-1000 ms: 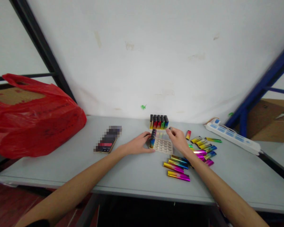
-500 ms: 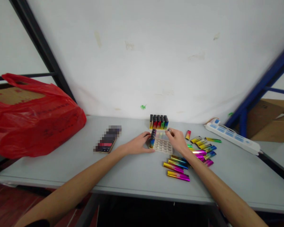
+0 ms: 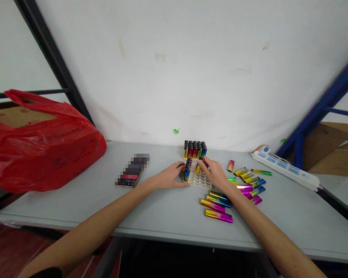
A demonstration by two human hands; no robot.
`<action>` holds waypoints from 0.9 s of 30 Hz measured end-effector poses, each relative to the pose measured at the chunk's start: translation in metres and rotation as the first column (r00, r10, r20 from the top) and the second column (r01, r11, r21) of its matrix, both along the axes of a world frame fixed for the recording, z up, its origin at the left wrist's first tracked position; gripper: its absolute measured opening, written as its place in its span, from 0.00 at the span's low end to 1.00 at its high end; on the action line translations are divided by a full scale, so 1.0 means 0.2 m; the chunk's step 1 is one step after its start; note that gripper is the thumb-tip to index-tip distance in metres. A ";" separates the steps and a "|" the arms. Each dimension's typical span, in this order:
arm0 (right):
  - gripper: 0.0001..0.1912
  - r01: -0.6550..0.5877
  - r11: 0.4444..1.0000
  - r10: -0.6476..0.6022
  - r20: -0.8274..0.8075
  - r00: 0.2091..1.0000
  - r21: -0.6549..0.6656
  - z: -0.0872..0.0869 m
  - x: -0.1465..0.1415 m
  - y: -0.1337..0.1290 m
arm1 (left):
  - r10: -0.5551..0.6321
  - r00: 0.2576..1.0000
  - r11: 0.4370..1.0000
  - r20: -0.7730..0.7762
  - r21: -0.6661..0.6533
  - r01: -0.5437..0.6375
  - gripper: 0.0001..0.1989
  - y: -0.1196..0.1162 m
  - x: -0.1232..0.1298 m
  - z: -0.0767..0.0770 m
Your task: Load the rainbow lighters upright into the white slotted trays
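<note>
A clear plastic tray with round cells [image 3: 201, 181] lies on the table, with a row of black-topped lighters [image 3: 187, 174] upright along its left side. My left hand [image 3: 171, 176] holds the tray's left side, thumb at the near corner and fingers bent by the lighter row. My right hand [image 3: 215, 172] pinches a yellow lighter [image 3: 198, 168] by its dark top, upright over the far part of the tray. Whether its base is seated in a cell I cannot tell. Behind the tray stands a full block of upright lighters [image 3: 195, 150].
Several loose metallic lighters [image 3: 219, 215] lie right of the tray, some beneath my right forearm. A phone [image 3: 132, 172] with a blurred screen lies to the left. A red plastic bag [image 3: 46, 154] sits far left, a white power strip [image 3: 287, 170] far right. The wall rises behind.
My right hand has moved slightly left and tipped down, bringing the yellow lighter into view over the tray. The left hand stays at the tray's side.
</note>
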State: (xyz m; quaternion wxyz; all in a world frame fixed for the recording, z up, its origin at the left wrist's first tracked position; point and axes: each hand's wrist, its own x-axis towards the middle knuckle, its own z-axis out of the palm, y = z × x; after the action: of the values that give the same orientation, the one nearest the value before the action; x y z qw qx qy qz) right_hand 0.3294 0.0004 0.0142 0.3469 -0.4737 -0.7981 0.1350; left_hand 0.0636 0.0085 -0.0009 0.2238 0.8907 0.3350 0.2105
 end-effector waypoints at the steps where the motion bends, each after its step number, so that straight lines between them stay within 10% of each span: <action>1: 0.25 -0.010 1.000 0.010 -0.009 1.000 0.003 -0.01 0.00 0.01 | 0.006 1.000 1.000 -0.006 0.002 -0.006 0.40 0.00 0.00 0.00; 13: 0.10 -0.117 0.992 0.104 0.210 0.972 0.052 -0.02 0.00 0.06 | 0.038 0.999 0.999 0.039 -0.018 -0.037 0.43 0.02 0.02 -0.03; 27: 0.12 0.078 0.942 0.085 0.458 0.885 -0.325 0.21 0.58 -0.03 | 0.005 0.999 0.999 -0.036 0.052 -0.003 0.41 0.10 -0.08 -0.01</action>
State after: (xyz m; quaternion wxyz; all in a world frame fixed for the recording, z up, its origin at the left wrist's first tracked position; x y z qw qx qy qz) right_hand 0.4450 -0.0059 0.0566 0.0594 -0.5427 -0.8240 0.1512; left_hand 0.0467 0.0286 -0.0038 0.1941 0.8993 0.3350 0.2033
